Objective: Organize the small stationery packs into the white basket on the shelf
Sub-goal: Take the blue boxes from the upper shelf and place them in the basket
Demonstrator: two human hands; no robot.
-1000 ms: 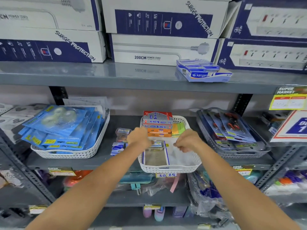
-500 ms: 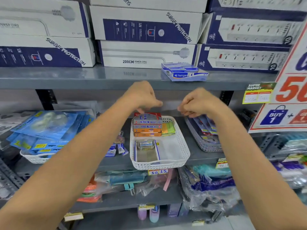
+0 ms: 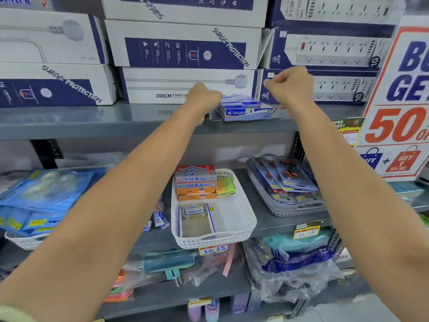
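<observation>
Hands up from basket to blue staple packs [image 3: 243, 109] — left hand [image 3: 204, 98] touching, grips curled, empty.

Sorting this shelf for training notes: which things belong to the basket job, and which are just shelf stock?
Job: white basket; blue staple packs; left hand; right hand.
Just stock: power strip boxes; scissors tray; blue tape packs.

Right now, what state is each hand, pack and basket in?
left hand: curled, at the Kangaro packs' left end, grip unclear
right hand: loosely closed, empty, above the upper shelf
Kangaro packs: stacked on upper shelf
white basket: partly filled, right side bare
grey basket: full of carded scissors
</observation>
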